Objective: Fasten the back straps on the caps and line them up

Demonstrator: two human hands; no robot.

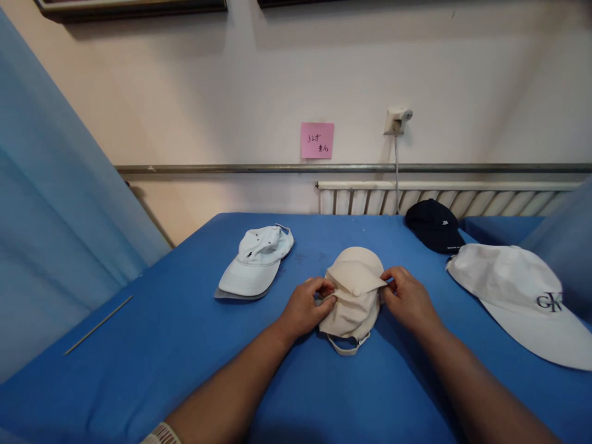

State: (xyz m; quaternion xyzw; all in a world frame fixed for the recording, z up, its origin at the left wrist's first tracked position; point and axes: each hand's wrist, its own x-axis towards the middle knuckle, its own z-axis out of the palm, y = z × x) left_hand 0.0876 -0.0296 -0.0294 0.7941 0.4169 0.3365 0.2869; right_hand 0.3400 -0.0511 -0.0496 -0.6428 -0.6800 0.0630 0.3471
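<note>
A beige baseball cap (354, 302) lies on the blue table cover (185, 357), its brim pointing to the wall and its strap toward me. My left hand (309, 306) pinches the cap's fabric on the left side, thumb and fingers closed. On the right side, my right hand (407, 299) grips a fold of the crown between thumb and fingers. The crown is pulled into a crease across the top, in front of the brim. Inside the cap is hidden, apart from a dark sliver at the strap opening.
A pale blue cap (256, 260) lies left of centre. To the right are a white cap (513, 290) with dark letters and a navy cap (432, 223) behind it. A thin stick (98, 325) rests at far left. Blue curtains (55, 185) flank both sides; a radiator (444, 188) stands behind.
</note>
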